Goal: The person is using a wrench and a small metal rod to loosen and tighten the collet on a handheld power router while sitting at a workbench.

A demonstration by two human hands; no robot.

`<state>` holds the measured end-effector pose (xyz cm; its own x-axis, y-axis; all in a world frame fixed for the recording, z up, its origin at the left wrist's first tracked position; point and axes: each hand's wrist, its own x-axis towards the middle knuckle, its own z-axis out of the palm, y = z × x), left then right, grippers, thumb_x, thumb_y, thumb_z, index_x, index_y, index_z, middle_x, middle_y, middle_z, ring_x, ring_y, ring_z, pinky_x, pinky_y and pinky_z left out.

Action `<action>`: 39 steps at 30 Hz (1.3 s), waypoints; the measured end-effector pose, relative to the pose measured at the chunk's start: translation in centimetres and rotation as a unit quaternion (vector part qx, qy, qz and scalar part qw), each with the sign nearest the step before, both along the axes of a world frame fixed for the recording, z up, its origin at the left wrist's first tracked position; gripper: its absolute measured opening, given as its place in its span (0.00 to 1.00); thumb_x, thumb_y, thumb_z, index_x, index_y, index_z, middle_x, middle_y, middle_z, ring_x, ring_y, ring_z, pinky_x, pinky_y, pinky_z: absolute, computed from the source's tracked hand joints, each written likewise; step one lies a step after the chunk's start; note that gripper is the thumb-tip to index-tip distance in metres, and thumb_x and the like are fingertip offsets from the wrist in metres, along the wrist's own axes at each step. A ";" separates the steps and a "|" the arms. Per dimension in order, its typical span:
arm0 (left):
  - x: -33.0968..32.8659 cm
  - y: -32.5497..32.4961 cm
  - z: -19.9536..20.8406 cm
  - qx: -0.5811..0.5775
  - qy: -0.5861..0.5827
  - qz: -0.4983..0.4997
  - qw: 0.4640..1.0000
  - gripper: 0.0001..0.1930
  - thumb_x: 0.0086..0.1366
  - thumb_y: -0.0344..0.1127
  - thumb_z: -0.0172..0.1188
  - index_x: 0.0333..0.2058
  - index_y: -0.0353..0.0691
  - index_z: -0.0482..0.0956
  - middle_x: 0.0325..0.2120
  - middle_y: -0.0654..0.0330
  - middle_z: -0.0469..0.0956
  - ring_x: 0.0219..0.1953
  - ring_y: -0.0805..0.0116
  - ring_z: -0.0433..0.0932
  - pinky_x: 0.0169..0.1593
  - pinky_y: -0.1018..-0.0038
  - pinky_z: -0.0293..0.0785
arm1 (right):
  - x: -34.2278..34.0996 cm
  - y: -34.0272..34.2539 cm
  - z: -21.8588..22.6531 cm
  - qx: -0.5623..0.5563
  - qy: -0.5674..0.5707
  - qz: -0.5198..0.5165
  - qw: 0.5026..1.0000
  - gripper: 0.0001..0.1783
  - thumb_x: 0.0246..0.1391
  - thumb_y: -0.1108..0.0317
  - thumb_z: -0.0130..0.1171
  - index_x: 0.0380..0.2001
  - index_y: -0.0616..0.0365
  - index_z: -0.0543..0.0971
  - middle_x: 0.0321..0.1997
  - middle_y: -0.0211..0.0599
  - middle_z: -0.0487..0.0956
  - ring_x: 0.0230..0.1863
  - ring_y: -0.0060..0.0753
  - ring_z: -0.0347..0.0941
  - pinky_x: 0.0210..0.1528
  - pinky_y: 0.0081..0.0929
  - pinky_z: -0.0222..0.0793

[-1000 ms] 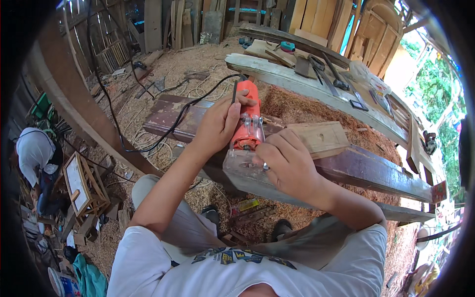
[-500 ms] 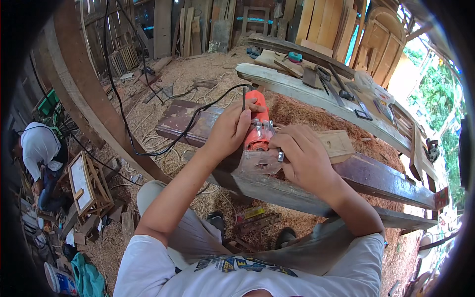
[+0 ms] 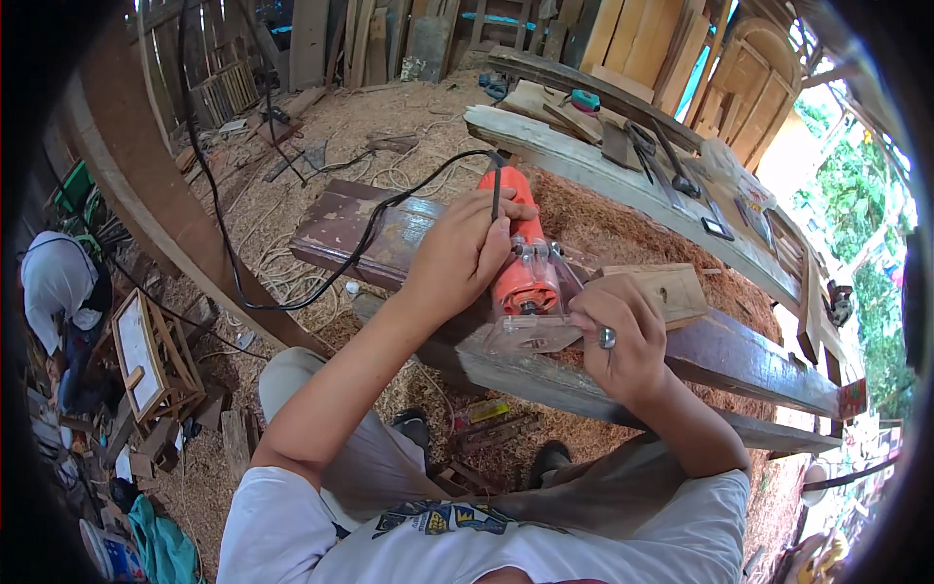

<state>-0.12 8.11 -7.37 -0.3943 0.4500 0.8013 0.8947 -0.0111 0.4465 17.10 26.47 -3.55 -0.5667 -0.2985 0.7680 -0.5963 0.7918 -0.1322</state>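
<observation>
An orange trim router point(image 3: 520, 200) with a clear plastic base point(image 3: 530, 334) lies across the wooden planks in front of me. My left hand point(image 3: 462, 248) is closed over its body, fingers on the orange housing. A thin dark bar point(image 3: 497, 190) stands up beside those fingers; whether they hold it too I cannot make out. Beside the clear base, my right hand point(image 3: 628, 336) is closed on a metal tool point(image 3: 607, 338), perhaps a wrench, whose silver end pokes out of the fist. A light wood block point(image 3: 671, 292) with a hole lies just beyond this hand.
A black cord point(image 3: 375, 229) loops left from the router. On a pale board point(image 3: 623, 185) at right lie a hammer point(image 3: 681, 180), pliers point(image 3: 642, 146) and a tape measure point(image 3: 586, 100). A person point(image 3: 63, 292) bends at far left by a wooden frame point(image 3: 141, 350). Shavings cover the ground.
My right hand has drawn back right and down, away from the collet, with the metal tool still in it. The router's base has tilted somewhat, showing more of the orange body.
</observation>
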 end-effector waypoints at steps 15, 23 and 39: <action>0.0 -0.5 0.1 -0.008 -0.015 0.005 1.000 0.18 0.80 0.33 0.43 0.50 0.34 0.84 0.50 0.48 0.85 0.59 0.47 0.81 0.66 0.57 0.72 | -1.7 1.2 5.1 -0.324 -0.188 0.022 0.927 0.10 0.80 0.67 0.44 0.46 0.63 0.72 0.34 0.30 0.72 0.32 0.18 0.69 0.36 0.21 0.68; 0.2 -0.1 -0.3 0.002 -0.001 0.018 1.000 0.15 0.78 0.30 0.46 0.50 0.34 0.83 0.48 0.48 0.84 0.56 0.46 0.81 0.63 0.57 0.73 | -6.7 2.6 7.0 -0.276 -0.299 0.019 0.913 0.19 0.83 0.57 0.42 0.43 0.61 0.73 0.28 0.26 0.69 0.27 0.17 0.65 0.32 0.22 0.66; 0.4 0.2 0.4 0.005 -0.015 0.004 1.000 0.15 0.77 0.28 0.47 0.49 0.33 0.84 0.49 0.50 0.86 0.55 0.47 0.82 0.62 0.56 0.75 | -6.8 0.6 8.4 -0.243 -0.331 0.021 0.912 0.14 0.80 0.62 0.48 0.42 0.61 0.74 0.26 0.26 0.69 0.28 0.18 0.64 0.31 0.24 0.63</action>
